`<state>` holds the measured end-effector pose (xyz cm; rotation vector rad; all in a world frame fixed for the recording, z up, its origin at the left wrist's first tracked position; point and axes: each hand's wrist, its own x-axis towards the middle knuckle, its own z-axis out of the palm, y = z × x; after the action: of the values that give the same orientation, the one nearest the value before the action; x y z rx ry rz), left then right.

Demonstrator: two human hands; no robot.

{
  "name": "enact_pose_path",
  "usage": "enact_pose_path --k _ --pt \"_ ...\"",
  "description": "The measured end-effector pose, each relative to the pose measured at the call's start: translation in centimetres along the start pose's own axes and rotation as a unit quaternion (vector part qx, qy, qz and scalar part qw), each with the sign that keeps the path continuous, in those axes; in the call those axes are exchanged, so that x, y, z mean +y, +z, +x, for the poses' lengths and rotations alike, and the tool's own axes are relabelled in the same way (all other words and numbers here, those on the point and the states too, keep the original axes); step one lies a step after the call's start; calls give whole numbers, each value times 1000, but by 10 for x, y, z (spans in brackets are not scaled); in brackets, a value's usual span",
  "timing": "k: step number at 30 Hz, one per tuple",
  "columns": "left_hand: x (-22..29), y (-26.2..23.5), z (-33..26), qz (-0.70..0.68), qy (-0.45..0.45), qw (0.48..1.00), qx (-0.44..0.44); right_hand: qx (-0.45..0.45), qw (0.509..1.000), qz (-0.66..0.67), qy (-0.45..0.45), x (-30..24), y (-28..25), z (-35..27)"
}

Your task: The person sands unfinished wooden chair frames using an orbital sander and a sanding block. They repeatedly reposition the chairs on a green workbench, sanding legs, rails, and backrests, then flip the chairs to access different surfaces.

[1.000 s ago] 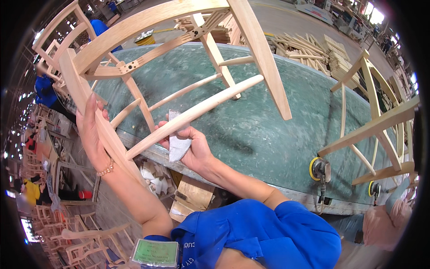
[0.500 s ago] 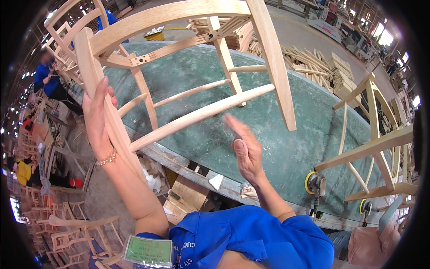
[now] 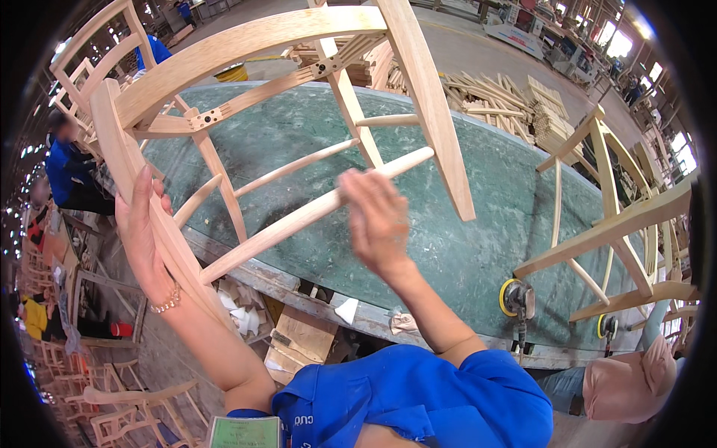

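A pale unfinished wooden chair frame (image 3: 254, 46) is tilted above the green tabletop (image 3: 314, 254). My left hand (image 3: 143, 216) is closed round one of its long side pieces at the left. Across the near side runs a round rung (image 3: 276, 237). My right hand (image 3: 376, 216), smeared by motion, is at this rung with its fingertips over or against it. Whether those fingers grip the rung, I cannot tell. Two dark-holed corner joints (image 3: 205, 119) show on the frame's inner rail.
Another chair frame (image 3: 609, 216) rests on the table's right side beside a yellow-rimmed disc sander (image 3: 515, 298). A second sander (image 3: 606, 325) lies near a person in pink (image 3: 631, 384). Wood pieces (image 3: 489, 104) are piled beyond the table. A person in blue (image 3: 67, 168) is at left.
My right hand has moved left and up from the open space below the rung to the rung itself. The chair frame and my left hand have shifted a little left in view.
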<state>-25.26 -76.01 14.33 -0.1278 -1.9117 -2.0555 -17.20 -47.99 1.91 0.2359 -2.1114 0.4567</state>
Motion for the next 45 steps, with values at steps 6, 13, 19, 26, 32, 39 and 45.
enact_pose_path --k 6,13,19,26,32,39,45 --pt "2 5 -6 3 -11 1000 21 -64 992 110 -8 -50 3 -9" --pt "4 7 -8 11 -13 999 31 39 989 -49 136 28 8 -5" --pt "1 3 -3 7 -6 1000 14 -31 996 73 -35 -21 23 -16" --pt "-2 -3 0 18 -7 999 28 161 975 22 154 94 -37 -20" --pt "-18 -4 33 -3 -34 999 -36 -65 832 205 511 185 -54 -44" --pt "-19 -48 108 17 -124 991 -56 -75 862 163 475 93 -80 -45" --pt "-24 -43 154 9 -202 968 -150 -67 775 355 518 107 -118 -109"
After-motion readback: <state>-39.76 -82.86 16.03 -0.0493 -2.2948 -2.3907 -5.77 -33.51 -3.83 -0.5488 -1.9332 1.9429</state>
